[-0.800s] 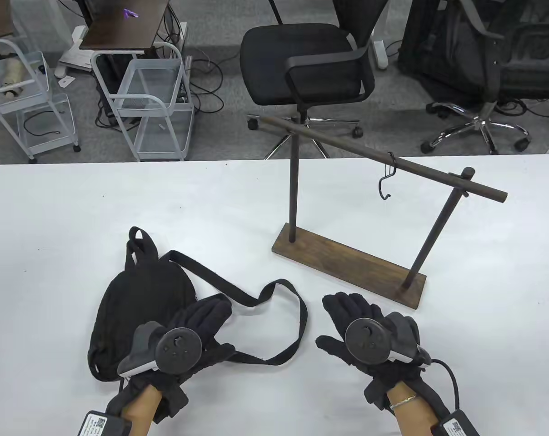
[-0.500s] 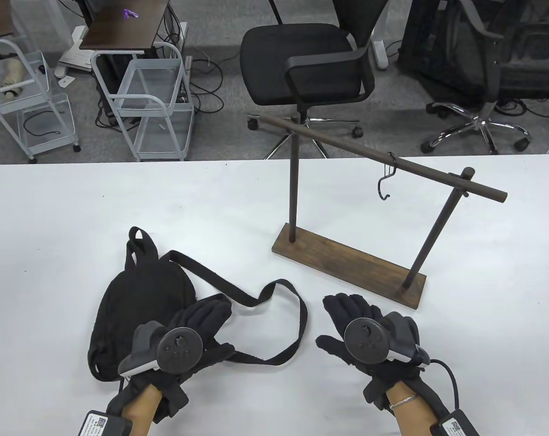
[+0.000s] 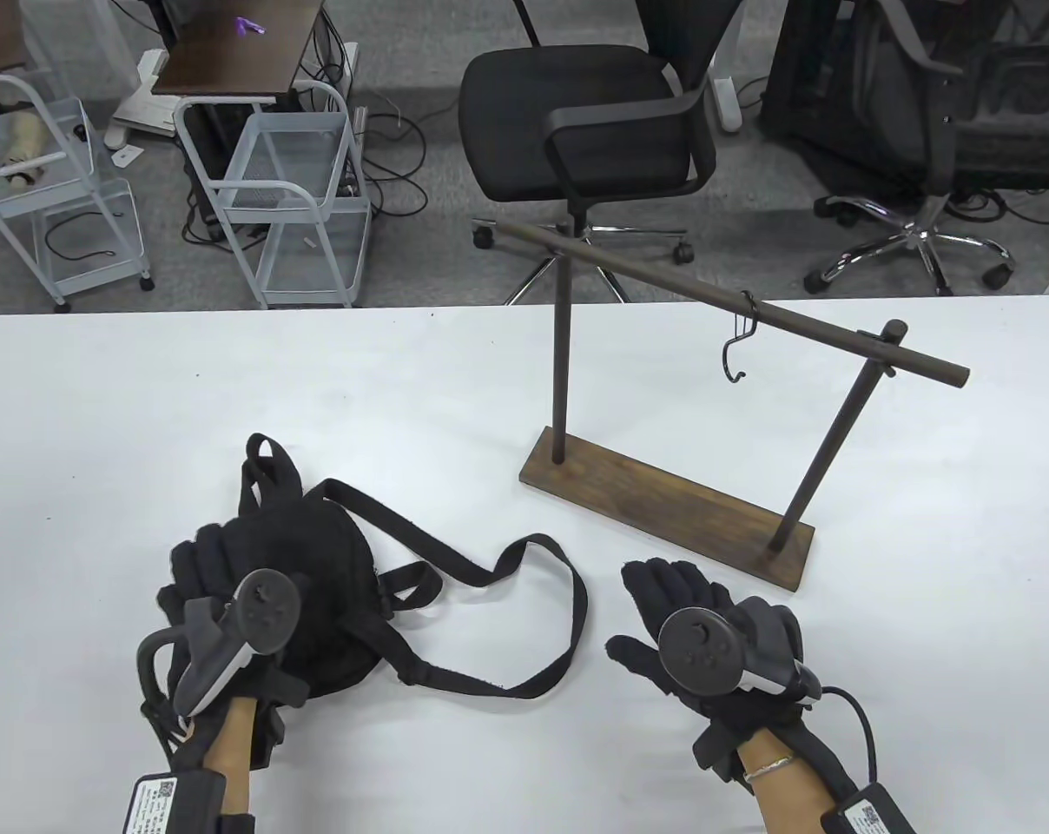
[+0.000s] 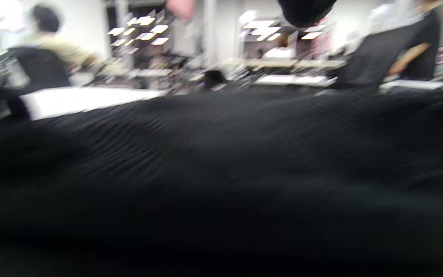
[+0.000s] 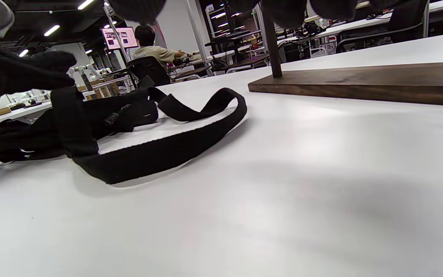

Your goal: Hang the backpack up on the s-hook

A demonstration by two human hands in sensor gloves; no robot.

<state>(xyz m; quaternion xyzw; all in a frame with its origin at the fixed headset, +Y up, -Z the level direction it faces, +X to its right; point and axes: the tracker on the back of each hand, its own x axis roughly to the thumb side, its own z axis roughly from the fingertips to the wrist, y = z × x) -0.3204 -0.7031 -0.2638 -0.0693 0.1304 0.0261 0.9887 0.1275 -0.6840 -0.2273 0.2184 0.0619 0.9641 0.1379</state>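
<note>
The black backpack (image 3: 325, 556) lies on the white table (image 3: 142, 408) at the front left. Its top loop (image 3: 262, 452) points away from me and a long strap (image 3: 542, 625) trails to the right. My left hand (image 3: 190, 565) lies against the bag's left edge with fingers bent; a grip does not show. The left wrist view is blurred black fabric (image 4: 221, 173). My right hand (image 3: 663, 595) rests flat and spread on the table, right of the strap (image 5: 160, 150). The S-hook (image 3: 740, 352) hangs empty from the rack's rod (image 3: 663, 282).
The wooden rack's base (image 3: 663, 508) stands just beyond my right hand, and shows in the right wrist view (image 5: 360, 82). Behind the table's far edge are an office chair (image 3: 577, 113) and white wire carts (image 3: 290, 191).
My left hand has moved from the bag's right side, over the bag, to its left edge and turned on its side. My right hand has not moved.
</note>
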